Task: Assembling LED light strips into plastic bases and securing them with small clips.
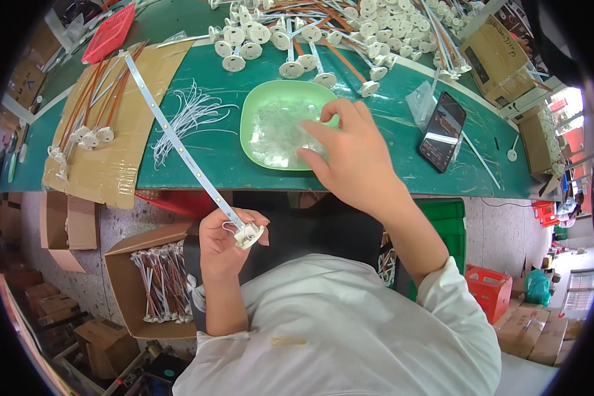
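Note:
My left hand (pixel 226 245) is closed around the white round end cap (pixel 249 235) of a long, thin LED strip (pixel 178 142). The strip slants up and away to the left, with small yellowish LEDs along it and a thin white wire by the cap. My right hand (pixel 353 155) is over the right side of a light green bowl (pixel 249 142), thumb and forefinger apart, with nothing visible between them. Many small clear pieces (pixel 280 129) lie in the bowl; they are too small to name.
White wires (pixel 191 119) lie left of the bowl, beside cardboard (pixel 148 99) bearing capped strips. White-capped parts (pixel 244 39) are heaped at the back. A phone (pixel 442 132) lies to the right. Below the green table's edge, a carton (pixel 129 290) holds more strips.

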The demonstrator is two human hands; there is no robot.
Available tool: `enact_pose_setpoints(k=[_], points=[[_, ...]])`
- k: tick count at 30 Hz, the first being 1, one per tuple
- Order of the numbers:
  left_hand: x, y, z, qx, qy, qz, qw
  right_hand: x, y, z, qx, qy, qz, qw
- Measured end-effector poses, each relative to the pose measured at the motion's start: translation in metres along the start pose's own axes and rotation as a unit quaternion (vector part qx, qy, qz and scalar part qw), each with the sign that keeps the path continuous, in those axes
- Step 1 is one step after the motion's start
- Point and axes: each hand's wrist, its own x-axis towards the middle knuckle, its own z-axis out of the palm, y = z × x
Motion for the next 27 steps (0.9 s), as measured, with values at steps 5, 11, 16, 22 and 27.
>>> enact_pose_setpoints(k=[5, 11, 16, 22, 27], points=[[0.001, -0.002, 0.004, 0.034, -0.018, -0.016, 0.999, -0.005, 0.011, 0.008, 0.03, -0.068, 0.023, 0.997], [-0.004, 0.005, 0.016, 0.116, -0.009, 0.009, 0.993, -0.011, 0.01, 0.009, 0.143, 0.073, 0.047, 0.986], [-0.004, -0.003, 0.029, 0.112, -0.014, 0.033, 0.993, -0.03, 0.001, -0.013, 0.192, 0.121, 0.042, 0.973], [0.005, -0.025, 0.091, 0.035, 0.008, 0.108, 0.994, -0.104, -0.042, -0.026, 0.429, 0.106, 0.129, 0.887], [-0.002, -0.035, 0.123, -0.046, -0.052, 0.067, 0.995, -0.129, -0.047, -0.022, 0.356, 0.205, 0.063, 0.909]])
